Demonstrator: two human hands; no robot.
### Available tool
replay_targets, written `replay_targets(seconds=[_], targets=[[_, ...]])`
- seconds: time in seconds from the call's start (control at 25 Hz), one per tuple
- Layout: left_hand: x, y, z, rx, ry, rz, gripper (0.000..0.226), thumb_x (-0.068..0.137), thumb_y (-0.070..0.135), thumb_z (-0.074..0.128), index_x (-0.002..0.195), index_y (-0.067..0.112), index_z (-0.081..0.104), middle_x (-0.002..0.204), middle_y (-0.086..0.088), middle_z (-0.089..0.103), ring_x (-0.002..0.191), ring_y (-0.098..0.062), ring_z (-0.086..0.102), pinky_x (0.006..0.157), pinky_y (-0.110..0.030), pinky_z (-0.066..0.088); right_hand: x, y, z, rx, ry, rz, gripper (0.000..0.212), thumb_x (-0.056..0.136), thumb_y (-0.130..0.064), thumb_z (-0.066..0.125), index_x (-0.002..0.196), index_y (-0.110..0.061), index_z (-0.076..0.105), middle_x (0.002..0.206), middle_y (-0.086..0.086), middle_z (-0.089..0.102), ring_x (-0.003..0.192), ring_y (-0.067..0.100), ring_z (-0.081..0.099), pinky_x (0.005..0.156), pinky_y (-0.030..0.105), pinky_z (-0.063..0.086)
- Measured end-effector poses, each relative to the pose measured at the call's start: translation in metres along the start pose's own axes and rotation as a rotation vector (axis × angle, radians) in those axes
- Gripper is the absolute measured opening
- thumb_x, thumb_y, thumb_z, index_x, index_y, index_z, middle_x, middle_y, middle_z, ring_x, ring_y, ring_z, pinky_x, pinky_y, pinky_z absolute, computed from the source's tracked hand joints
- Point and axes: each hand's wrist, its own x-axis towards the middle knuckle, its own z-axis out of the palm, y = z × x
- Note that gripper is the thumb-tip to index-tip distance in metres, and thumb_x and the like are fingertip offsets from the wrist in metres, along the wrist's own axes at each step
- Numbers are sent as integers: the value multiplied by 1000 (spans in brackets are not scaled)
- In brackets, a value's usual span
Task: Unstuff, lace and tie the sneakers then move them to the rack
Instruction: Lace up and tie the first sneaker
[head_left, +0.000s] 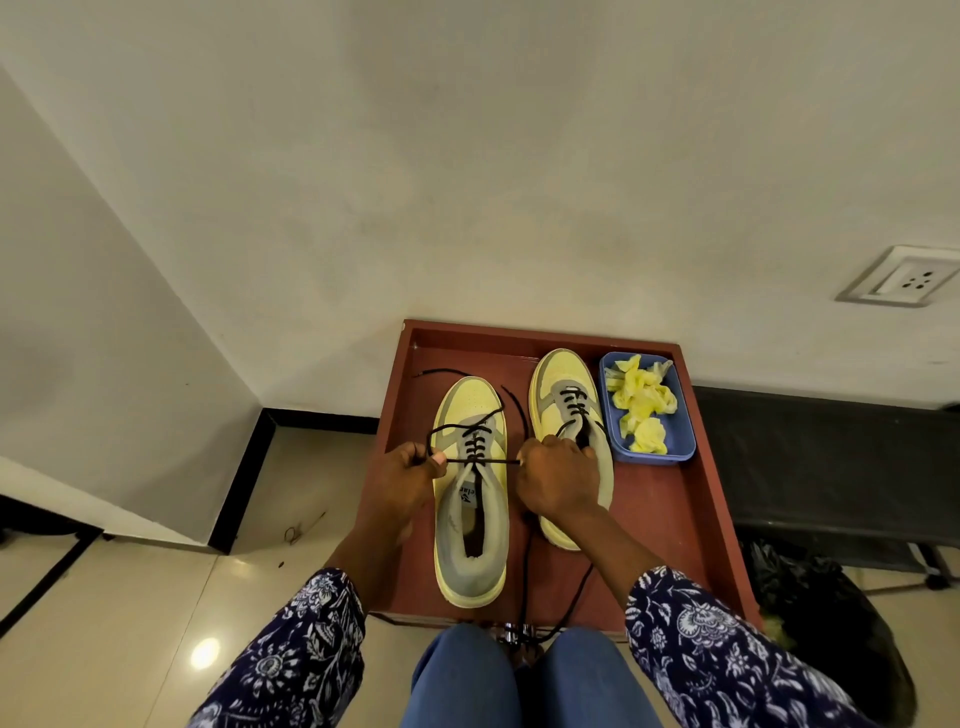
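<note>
Two yellow and grey sneakers stand side by side on a red-brown tray (685, 519), toes pointing away from me. The left sneaker (470, 519) has a black lace (475, 441) threaded through several eyelets, pulled taut straight across its upper rows. My left hand (408, 480) pinches the lace's left end beside the shoe. My right hand (558, 478) grips the other end between the two shoes and covers part of the right sneaker (563, 387). That shoe is laced in black too, and its loose lace trails down toward my knees.
A blue basket (680, 447) holding crumpled yellow paper sits at the tray's right back corner. Behind the tray rises a white wall with a socket (904, 278). A black bench (831, 467) and a dark bag (831, 613) lie to the right. Tiled floor lies to the left.
</note>
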Motion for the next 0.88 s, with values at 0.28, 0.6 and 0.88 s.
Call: replay_targets(seconds=[0.28, 0.6, 0.88], targets=[[-7, 11, -1, 405, 161, 174, 18, 85, 20, 65, 74, 17, 50, 77, 1, 51, 72, -14, 48, 64, -27, 39, 6, -5, 1, 131, -57, -128, 35, 88, -17, 45, 123, -14, 53, 121, 14, 58, 114, 36, 51, 92, 43, 44], [-5, 16, 4, 1069, -39, 510, 23, 92, 31, 51, 112, 27, 63, 135, 6, 41, 129, -20, 28, 100, -32, 22, 2, -17, 1, 150, 5, -213, 29, 93, -21, 44, 119, -18, 58, 119, 8, 61, 114, 31, 51, 92, 40, 41], [-8, 25, 6, 1264, -40, 519, 24, 95, 29, 39, 111, 28, 57, 118, 9, 53, 118, -17, 33, 92, -36, 19, 4, -21, -2, -36, 39, -199, 26, 93, -22, 45, 114, -17, 57, 121, 9, 55, 117, 29, 45, 96, 42, 34]])
